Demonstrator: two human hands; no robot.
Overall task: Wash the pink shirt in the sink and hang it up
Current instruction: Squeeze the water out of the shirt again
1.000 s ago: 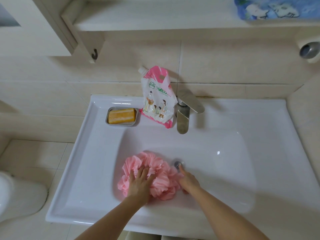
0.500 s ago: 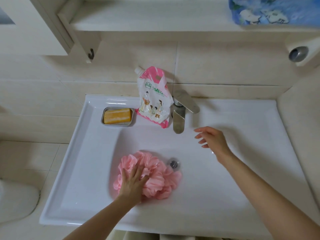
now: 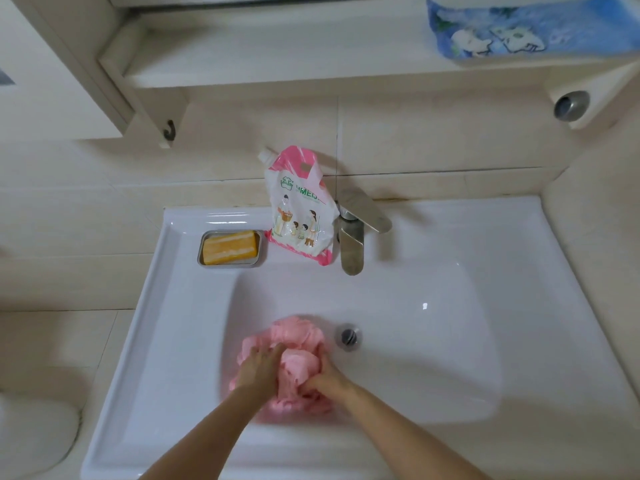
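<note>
The pink shirt [image 3: 298, 344] lies bunched up in the basin of the white sink [image 3: 180, 306], just left of the drain [image 3: 349, 337]. My left hand [image 3: 258, 370] lies on its left side with fingers curled into the cloth. My right hand [image 3: 325, 379] grips a fold of it from the right. Both hands squeeze the bundle between them. The lower part of the shirt is hidden under my wrists.
A steel faucet [image 3: 353, 237] stands at the back of the sink, with a pink and white detergent pouch [image 3: 299, 209] leaning beside it and an orange soap bar in a metal dish [image 3: 230, 251]. A hook [image 3: 170, 129] hangs under the shelf. A toilet [image 3: 31, 434] sits at left.
My right hand came back from near the faucet and took hold of the shirt's right side. My left hand's fingers curled into the cloth, and the bundle got squeezed tighter.
</note>
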